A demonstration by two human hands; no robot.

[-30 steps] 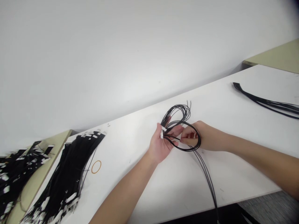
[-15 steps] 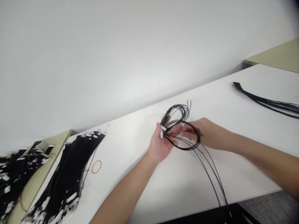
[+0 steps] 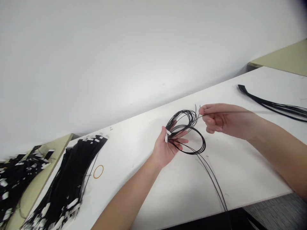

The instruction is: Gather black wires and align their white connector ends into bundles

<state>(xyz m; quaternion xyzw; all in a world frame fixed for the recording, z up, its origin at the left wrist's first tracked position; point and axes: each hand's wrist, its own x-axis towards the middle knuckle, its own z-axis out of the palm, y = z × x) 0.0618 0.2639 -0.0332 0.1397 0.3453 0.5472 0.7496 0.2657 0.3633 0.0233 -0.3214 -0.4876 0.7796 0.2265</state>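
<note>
Black wire bundle (image 3: 192, 118): seemingly light, springy; best held at white end (image 3: 166, 138), where left hand (image 3: 165, 149) clamped it. Right hand (image 3: 226, 118), at two o'clock, pinched one strand (image 3: 200, 116).

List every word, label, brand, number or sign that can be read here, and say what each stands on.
No text can be read with certainty.
Small dark marks on the white table: possibly writing, too small to read.
White piece in the left hand: any print too small to tell.
</note>
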